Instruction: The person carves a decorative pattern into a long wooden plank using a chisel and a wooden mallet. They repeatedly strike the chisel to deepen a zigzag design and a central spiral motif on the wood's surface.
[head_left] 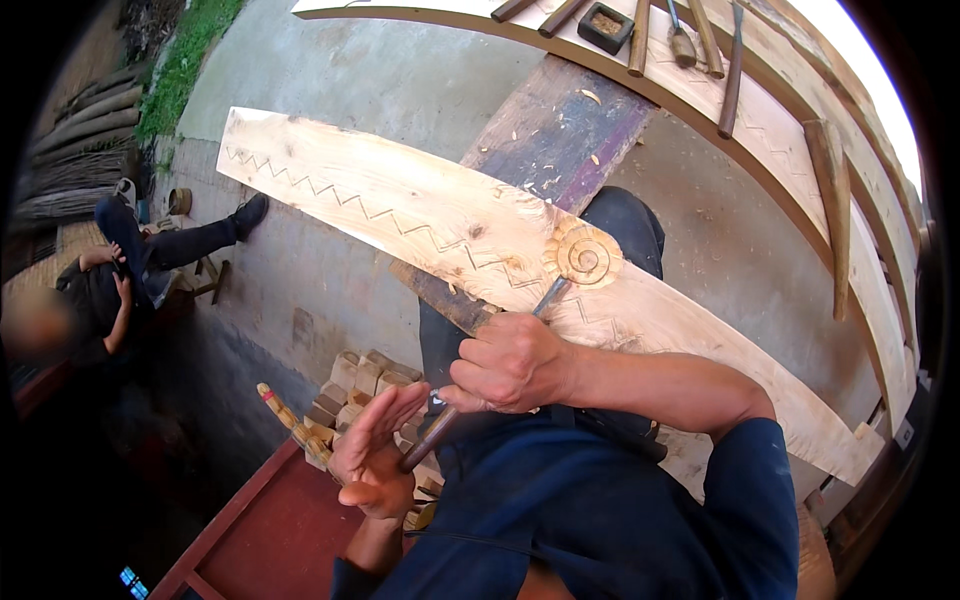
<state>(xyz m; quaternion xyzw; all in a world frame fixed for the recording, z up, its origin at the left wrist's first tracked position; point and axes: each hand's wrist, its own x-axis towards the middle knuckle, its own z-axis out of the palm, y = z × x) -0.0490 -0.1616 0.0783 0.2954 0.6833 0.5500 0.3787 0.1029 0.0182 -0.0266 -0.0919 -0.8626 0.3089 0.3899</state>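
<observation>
Plank (490,222) with spiral (587,258) and zigzag (408,226)

I can pass a hand over the plank's (350,170) L stretch: flat top, shallow zigzag cut in. R forearm (650,385) bars the near edge R of centre, & R hand (508,362), wrapped round the chisel (435,437), blocks the rosette (583,255) from the near side. L hand's (378,465) palm takes up the chisel's back end. Past the far edge I've a gap btwn plank & beam (745,165), but the bench board (550,130) spans part & a knee (635,225) juts out nr the rosette. A curved stick (830,200) overhangs the beam's edge. Wood blocks (365,375) crowd the area just beyond L hand.
</observation>
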